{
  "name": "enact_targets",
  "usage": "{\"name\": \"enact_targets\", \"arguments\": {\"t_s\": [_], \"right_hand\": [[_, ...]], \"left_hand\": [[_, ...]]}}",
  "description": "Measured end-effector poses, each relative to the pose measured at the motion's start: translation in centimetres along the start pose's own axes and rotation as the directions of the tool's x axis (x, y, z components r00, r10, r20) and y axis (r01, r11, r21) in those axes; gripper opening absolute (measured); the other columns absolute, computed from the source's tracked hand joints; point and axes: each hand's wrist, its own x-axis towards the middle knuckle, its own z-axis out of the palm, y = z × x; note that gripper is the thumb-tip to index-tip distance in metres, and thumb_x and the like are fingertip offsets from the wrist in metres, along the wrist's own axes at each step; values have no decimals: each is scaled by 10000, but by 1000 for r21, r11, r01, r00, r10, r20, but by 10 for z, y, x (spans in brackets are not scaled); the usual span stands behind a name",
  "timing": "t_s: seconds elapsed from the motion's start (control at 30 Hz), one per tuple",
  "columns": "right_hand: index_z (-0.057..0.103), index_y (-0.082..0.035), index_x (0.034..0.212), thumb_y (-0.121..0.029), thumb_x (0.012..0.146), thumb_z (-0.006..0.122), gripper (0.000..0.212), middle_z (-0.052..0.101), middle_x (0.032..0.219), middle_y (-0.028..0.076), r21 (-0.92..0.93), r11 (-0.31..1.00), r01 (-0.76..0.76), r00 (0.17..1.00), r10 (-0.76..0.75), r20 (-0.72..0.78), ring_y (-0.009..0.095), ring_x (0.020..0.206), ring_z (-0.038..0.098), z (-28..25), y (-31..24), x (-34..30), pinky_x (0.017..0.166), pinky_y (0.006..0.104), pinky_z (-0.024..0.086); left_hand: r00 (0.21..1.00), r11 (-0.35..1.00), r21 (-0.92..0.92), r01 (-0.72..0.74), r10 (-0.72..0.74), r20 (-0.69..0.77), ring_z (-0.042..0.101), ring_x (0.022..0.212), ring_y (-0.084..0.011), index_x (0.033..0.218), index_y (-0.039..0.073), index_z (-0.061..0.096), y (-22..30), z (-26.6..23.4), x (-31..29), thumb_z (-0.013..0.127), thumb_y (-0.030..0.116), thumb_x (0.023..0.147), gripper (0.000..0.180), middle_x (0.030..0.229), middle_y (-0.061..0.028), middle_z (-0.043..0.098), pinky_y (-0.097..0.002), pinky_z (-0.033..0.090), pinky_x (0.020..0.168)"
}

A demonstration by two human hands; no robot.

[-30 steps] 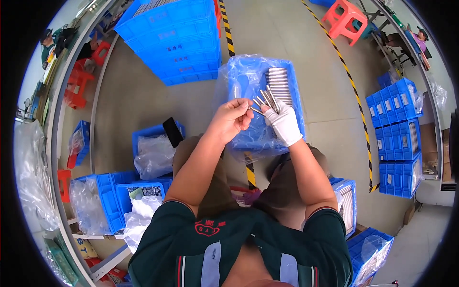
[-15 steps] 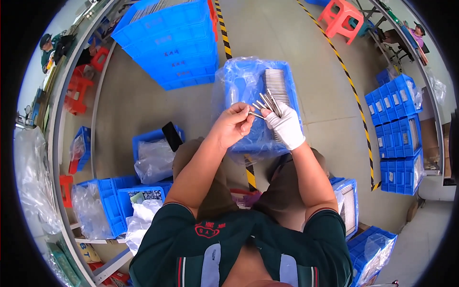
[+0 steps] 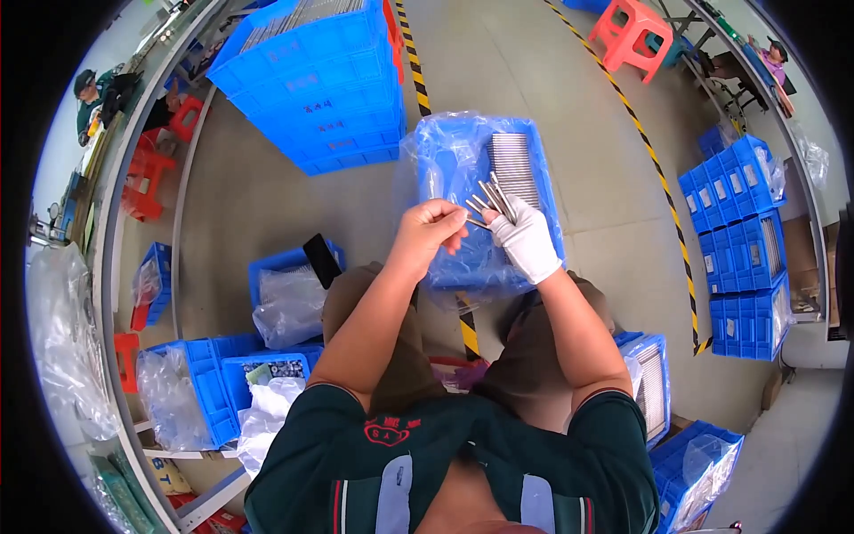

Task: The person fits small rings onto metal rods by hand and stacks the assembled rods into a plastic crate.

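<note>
My right hand [image 3: 527, 242], in a white glove, is closed round a bunch of thin metal rods [image 3: 500, 198] whose ends fan out past the fingers. My bare left hand [image 3: 429, 233] pinches the end of one rod that slants out from the bunch. Both hands hover over a blue plastic crate [image 3: 549, 191] lined with clear plastic film [image 3: 442, 160]. Along the crate's right side lies a neat row of similar metal rods [image 3: 513, 165], partly hidden by the gloved hand.
Tall blue stacked crates [image 3: 325, 102] stand ahead on the left. More blue crates [image 3: 743, 258] are stacked at right, beside striped floor tape [image 3: 663, 169]. A dark phone [image 3: 321, 260] rests on a bagged crate [image 3: 289, 298] by my left knee. A red stool [image 3: 628, 37] stands far right.
My left hand has turned slightly and shifted a little, still pinching a rod. The bunch in the right hand has moved slightly to the left and down.
</note>
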Motion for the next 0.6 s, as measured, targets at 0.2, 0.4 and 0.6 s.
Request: {"name": "enact_targets", "arguments": {"t_s": [0.2,0.4,0.6], "right_hand": [[551,-11,760,-151,793,620,160,467,558,20,-23,1000,0,997,1,72,75,516,395,-1,-4,-3,476,251,373],[556,-6,760,-160,789,624,170,454,558,56,-150,987,59,993,-43,109,86,520,407,-3,-2,-3,487,263,386],[556,-1,767,-177,788,624,190,437,545,40,-109,993,48,989,-32,141,82,514,399,-2,-7,-7,480,266,374]], "left_hand": [[995,995,-76,-62,56,-82,454,590,-74,812,13,599,0,-8,5,607,163,816,151,690,-17,550,-211,366,556],[1000,1000,6,-26,26,-5,455,599,-68,796,15,603,1,-13,5,617,138,804,123,694,-10,555,-207,364,569],[993,979,171,-115,111,32,460,630,-61,801,6,615,1,-14,0,625,135,794,129,722,-4,567,-206,365,592]]}}
